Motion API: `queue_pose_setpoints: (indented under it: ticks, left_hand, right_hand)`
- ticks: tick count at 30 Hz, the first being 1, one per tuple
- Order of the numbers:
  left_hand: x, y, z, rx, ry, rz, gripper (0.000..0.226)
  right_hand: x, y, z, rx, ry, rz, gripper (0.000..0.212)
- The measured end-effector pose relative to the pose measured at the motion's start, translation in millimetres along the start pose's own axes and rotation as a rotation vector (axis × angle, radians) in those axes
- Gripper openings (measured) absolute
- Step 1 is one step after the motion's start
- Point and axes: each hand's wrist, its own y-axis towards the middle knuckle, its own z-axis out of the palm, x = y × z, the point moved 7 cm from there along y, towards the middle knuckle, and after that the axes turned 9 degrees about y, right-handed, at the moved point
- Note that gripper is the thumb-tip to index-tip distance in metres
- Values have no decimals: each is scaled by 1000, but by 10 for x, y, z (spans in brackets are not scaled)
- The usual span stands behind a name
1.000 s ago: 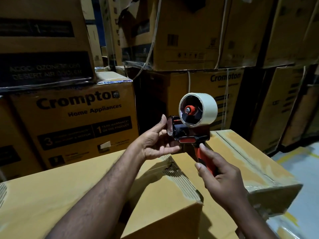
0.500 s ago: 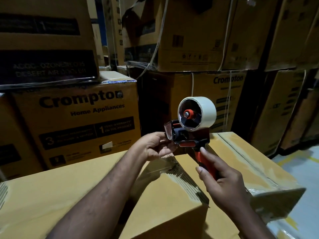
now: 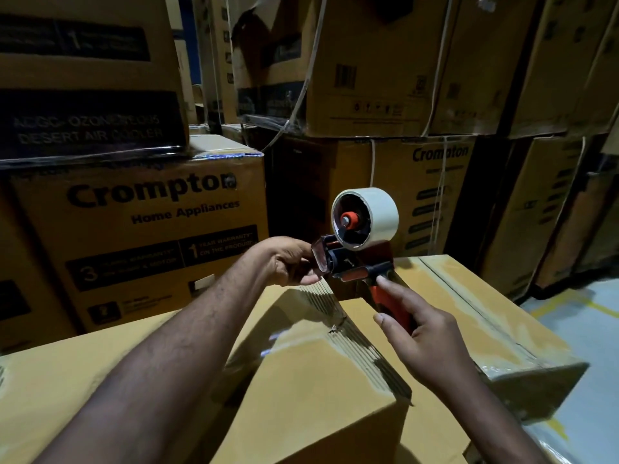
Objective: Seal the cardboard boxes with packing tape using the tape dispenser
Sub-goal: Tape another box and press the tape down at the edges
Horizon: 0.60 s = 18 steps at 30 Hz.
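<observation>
My right hand (image 3: 423, 341) grips the orange handle of the tape dispenser (image 3: 355, 262), held upright above the boxes. A pale roll of packing tape (image 3: 378, 217) sits on top of the dispenser. At the dispenser's front end, my left hand (image 3: 289, 262) has its fingers curled and pinches there, apparently on the loose tape end; the tape itself is hard to see. Below lies a plain cardboard box with a raised flap (image 3: 321, 380). A second plain box (image 3: 475, 316) lies to the right, its top seam covered with tape.
Printed Crompton appliance boxes (image 3: 144, 236) are stacked high on the left and behind (image 3: 435, 182), tied with white straps. More stacked boxes line the right side (image 3: 549, 209). A strip of pale floor with yellow lines (image 3: 582, 316) shows at the lower right.
My left hand's fingers have curled from open into a pinch at the dispenser's front end. The dispenser stays about where it was in my right hand.
</observation>
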Motion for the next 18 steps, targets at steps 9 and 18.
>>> queue_pose_setpoints:
  ticks: [9,18]
  left_hand:
    - [-220,218,-202,-364,403,158,19]
    - [-132,560,-131,-565,689,239,12]
  right_hand:
    - [-120,98,168,52,-176,247,71]
    - [-210,49,269,77,-238,324,69]
